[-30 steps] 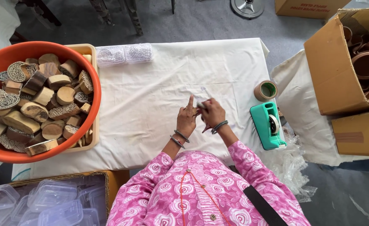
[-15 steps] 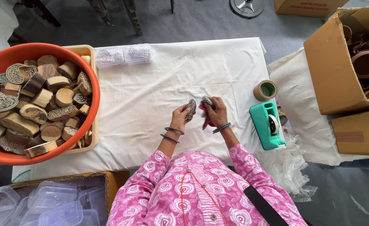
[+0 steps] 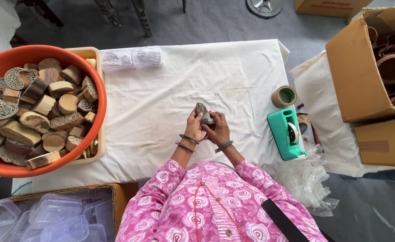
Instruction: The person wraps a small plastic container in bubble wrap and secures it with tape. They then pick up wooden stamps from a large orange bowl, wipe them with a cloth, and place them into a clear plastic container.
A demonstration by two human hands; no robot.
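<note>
Head view first: I see the white cloth-covered table unchanged, with the big orange plastic tub of carved wooden printing blocks at its left edge and the open brown cardboard box of clay pots off to the right. Near the hands, the teal tape dispenser and the brown tape roll sit where they were. What has changed is small: both hands have drawn closer together over the cloth. My left hand now holds a small dark carved wooden block upright, fingers closed on it, while the right hand clasps a second piece, possibly another block; I cannot tell.
</note>
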